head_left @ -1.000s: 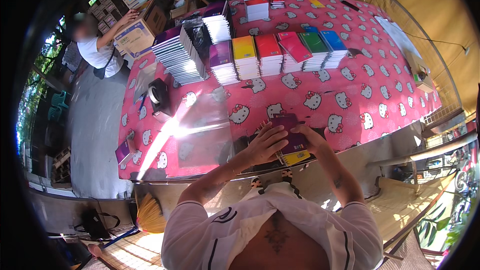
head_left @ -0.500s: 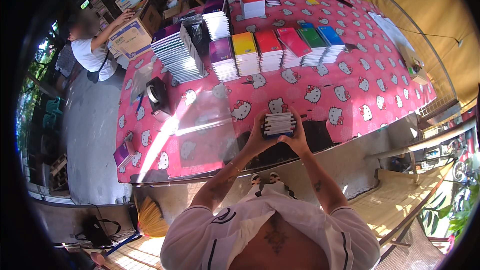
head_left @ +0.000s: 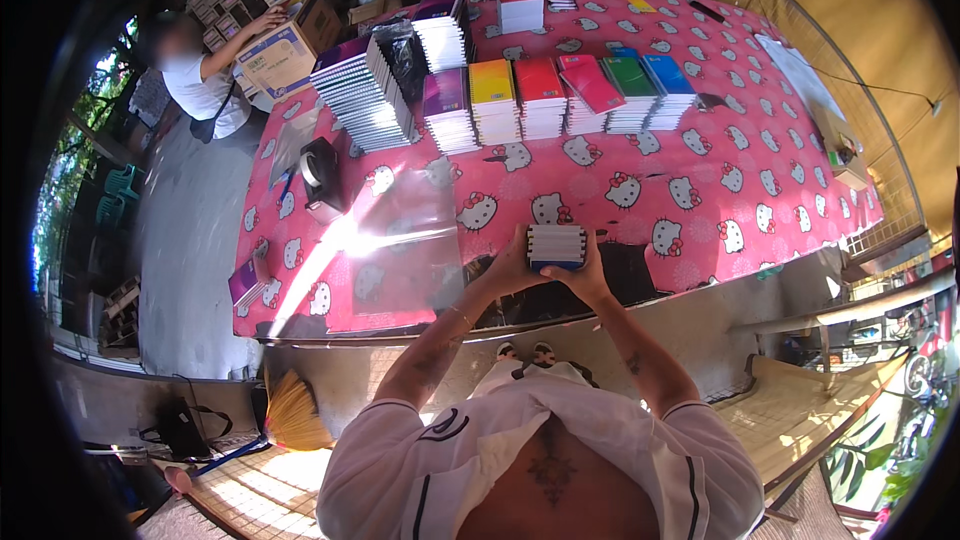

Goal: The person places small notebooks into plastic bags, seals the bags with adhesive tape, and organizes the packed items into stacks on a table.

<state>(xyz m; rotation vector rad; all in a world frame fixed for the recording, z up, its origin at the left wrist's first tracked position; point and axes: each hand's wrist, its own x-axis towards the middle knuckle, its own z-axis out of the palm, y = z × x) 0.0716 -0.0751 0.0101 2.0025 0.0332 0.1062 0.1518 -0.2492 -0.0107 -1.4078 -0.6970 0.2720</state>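
Note:
Between my two hands, just over the table's near edge, I grip a small stack of notebooks (head_left: 557,245), spine or page edges facing up and a blue cover on the side toward me. My left hand (head_left: 515,265) closes on its left side, and my right hand (head_left: 588,275) closes on its right side with the thumb across the blue cover. Beyond my hands stands a row of notebook piles: purple (head_left: 446,93), yellow (head_left: 491,83), red (head_left: 539,80), pink (head_left: 592,90), green (head_left: 628,78) and blue (head_left: 668,75). The top pink notebook lies askew.
A pink patterned cloth covers the table (head_left: 610,195). At left are a tall spiral notebook stack (head_left: 365,100), a black tape dispenser (head_left: 320,178) and a small purple notebook pile (head_left: 247,285). One person handles a carton (head_left: 277,62); another holds notebooks across the table.
The notebooks in my hands are squared more evenly, and more of the blue cover shows. The person at left has shifted slightly beside the carton. My view has moved a little.

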